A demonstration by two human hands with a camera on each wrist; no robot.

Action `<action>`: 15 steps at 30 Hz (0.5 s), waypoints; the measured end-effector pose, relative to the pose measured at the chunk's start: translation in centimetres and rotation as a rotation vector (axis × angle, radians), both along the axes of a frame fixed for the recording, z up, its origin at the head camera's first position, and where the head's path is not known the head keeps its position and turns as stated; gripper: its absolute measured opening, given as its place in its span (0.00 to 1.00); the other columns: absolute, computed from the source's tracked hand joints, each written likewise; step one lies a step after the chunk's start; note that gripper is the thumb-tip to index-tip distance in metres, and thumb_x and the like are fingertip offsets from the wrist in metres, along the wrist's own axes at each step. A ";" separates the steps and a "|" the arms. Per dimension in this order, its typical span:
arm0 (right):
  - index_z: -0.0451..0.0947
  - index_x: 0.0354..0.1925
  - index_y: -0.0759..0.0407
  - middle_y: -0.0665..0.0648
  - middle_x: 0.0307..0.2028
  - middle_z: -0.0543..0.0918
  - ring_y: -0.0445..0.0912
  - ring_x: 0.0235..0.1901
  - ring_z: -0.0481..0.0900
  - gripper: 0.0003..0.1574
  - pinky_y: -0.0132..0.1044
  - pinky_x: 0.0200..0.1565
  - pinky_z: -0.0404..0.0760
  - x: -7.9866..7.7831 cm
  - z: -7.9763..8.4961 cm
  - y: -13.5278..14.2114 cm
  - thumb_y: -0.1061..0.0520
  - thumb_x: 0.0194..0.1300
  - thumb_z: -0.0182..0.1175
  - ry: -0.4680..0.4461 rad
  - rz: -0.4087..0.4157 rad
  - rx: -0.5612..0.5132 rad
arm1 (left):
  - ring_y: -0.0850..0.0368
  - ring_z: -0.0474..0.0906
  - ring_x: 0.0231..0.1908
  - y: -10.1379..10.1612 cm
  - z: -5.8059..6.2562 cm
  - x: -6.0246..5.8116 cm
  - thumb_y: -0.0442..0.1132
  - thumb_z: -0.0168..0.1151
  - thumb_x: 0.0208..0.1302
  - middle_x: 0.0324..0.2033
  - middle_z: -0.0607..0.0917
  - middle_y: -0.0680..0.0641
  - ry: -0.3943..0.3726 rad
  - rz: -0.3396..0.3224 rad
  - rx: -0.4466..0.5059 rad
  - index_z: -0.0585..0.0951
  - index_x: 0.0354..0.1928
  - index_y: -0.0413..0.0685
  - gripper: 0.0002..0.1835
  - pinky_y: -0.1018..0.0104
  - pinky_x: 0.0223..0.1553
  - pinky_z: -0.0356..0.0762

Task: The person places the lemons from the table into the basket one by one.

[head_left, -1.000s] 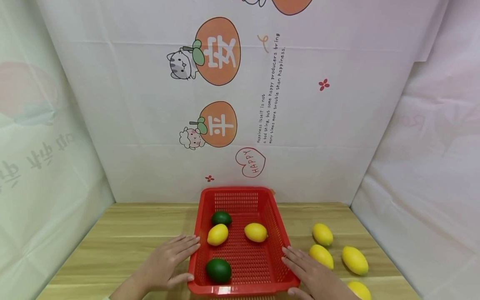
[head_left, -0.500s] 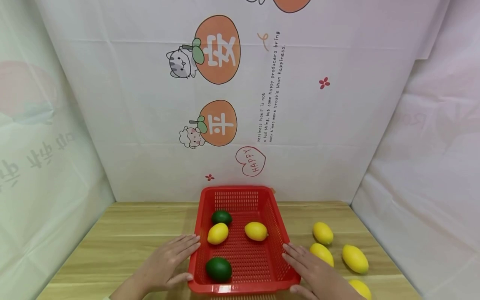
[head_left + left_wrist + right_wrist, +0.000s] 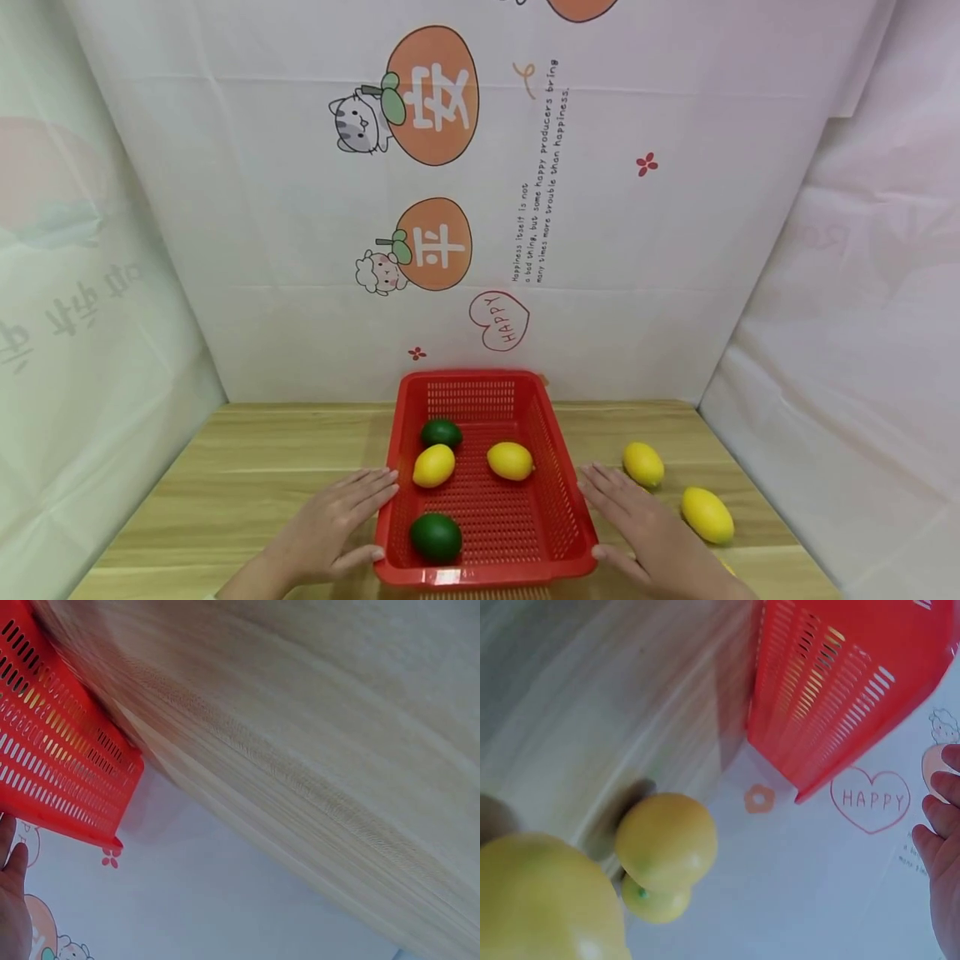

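Note:
A red plastic basket point(image 3: 480, 575) with slotted walls stands on the table. Inside it lie two yellow lemons point(image 3: 434, 466) and two dark green oval fruits point(image 3: 436, 537). My left hand point(image 3: 330, 521) rests its fingertips and thumb at the basket's left rim, fingers extended. On the other side, my right hand point(image 3: 648, 533) has its straight fingers beside the right rim, with the thumb tip very near the front right corner. In the right wrist view the right fingers point(image 3: 949, 791) appear apart from the basket wall. Neither hand grasps any fruit.
To the right of the basket, several lemons lie on the wooden table point(image 3: 277, 450), among them a far lemon point(image 3: 643, 465) and a nearer lemon point(image 3: 707, 515). The right hand partly covers others. A printed white cloth point(image 3: 600, 333) hangs behind, and white cloth hangs on both sides.
My right hand has shifted slightly right, away from the basket's rim, covering more of the loose lemons. My left hand, the basket and its fruit stay in place; the head view tilts slightly.

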State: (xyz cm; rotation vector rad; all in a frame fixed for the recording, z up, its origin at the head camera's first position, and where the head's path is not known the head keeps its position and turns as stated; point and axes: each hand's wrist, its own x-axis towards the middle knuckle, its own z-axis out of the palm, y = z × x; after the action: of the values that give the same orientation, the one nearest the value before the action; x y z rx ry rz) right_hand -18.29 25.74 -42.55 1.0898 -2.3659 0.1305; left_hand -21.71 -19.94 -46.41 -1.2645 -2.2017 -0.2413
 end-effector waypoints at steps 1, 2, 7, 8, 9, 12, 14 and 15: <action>0.65 0.70 0.58 0.54 0.70 0.64 0.50 0.68 0.63 0.45 0.25 0.68 0.45 0.0 0.1 0.1 0.40 0.62 0.64 -0.004 0.001 -0.010 | 0.47 0.74 0.60 0.0 0.0 0.0 0.59 0.56 0.67 0.60 0.77 0.41 -0.004 0.001 0.002 0.76 0.61 0.37 0.34 0.48 0.54 0.76; 0.64 0.70 0.58 0.54 0.70 0.64 0.50 0.68 0.63 0.45 0.26 0.69 0.46 0.0 0.3 0.2 0.41 0.62 0.64 -0.013 0.001 -0.019 | 0.47 0.74 0.60 0.0 0.0 0.0 0.59 0.56 0.66 0.60 0.77 0.41 -0.007 0.005 0.003 0.77 0.61 0.37 0.34 0.48 0.54 0.76; 0.66 0.69 0.58 0.58 0.68 0.67 0.51 0.67 0.64 0.42 0.27 0.69 0.49 -0.1 0.8 0.8 0.44 0.62 0.65 -0.010 0.016 -0.064 | 0.48 0.74 0.59 0.1 0.0 0.1 0.59 0.58 0.65 0.60 0.77 0.42 -0.026 0.013 0.010 0.77 0.61 0.38 0.33 0.49 0.53 0.77; 0.67 0.68 0.58 0.57 0.68 0.68 0.51 0.67 0.64 0.41 0.26 0.68 0.49 -0.1 0.9 0.9 0.44 0.62 0.64 -0.006 0.012 -0.070 | 0.48 0.74 0.59 0.1 0.0 0.1 0.59 0.58 0.65 0.60 0.77 0.42 -0.028 0.016 0.009 0.77 0.61 0.39 0.33 0.49 0.53 0.77; 0.68 0.67 0.59 0.58 0.67 0.69 0.51 0.66 0.66 0.40 0.26 0.68 0.50 -0.1 1.0 1.0 0.43 0.63 0.63 0.004 0.011 -0.079 | 0.48 0.74 0.59 0.1 0.0 0.1 0.59 0.58 0.65 0.60 0.77 0.42 -0.030 0.018 0.010 0.77 0.61 0.39 0.33 0.49 0.52 0.77; 0.70 0.66 0.60 0.57 0.66 0.70 0.51 0.65 0.68 0.37 0.25 0.67 0.51 -0.1 1.3 1.3 0.40 0.67 0.59 0.027 0.010 -0.101 | 0.48 0.74 0.60 0.1 0.0 0.1 0.59 0.58 0.65 0.60 0.77 0.42 -0.032 0.020 0.013 0.77 0.61 0.39 0.33 0.49 0.53 0.77; 0.70 0.66 0.61 0.57 0.66 0.71 0.50 0.65 0.68 0.37 0.25 0.67 0.51 0.0 1.5 1.6 0.39 0.70 0.55 0.034 -0.001 -0.108 | 0.47 0.74 0.60 0.1 0.0 0.1 0.59 0.58 0.65 0.60 0.77 0.42 -0.029 0.015 0.015 0.77 0.60 0.38 0.33 0.49 0.53 0.77; 0.71 0.65 0.61 0.57 0.65 0.71 0.51 0.65 0.68 0.36 0.26 0.67 0.51 0.0 1.5 1.7 0.39 0.71 0.53 0.045 0.005 -0.114 | 0.47 0.74 0.59 0.1 0.0 0.1 0.59 0.57 0.65 0.60 0.77 0.42 -0.028 0.014 0.015 0.77 0.60 0.38 0.33 0.49 0.53 0.77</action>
State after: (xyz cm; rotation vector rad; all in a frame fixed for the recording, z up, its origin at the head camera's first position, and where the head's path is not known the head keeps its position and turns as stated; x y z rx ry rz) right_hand -18.26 27.45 -41.00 1.0337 -2.2859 0.2375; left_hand -21.59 -19.83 -46.42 -1.2444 -2.2271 -0.2711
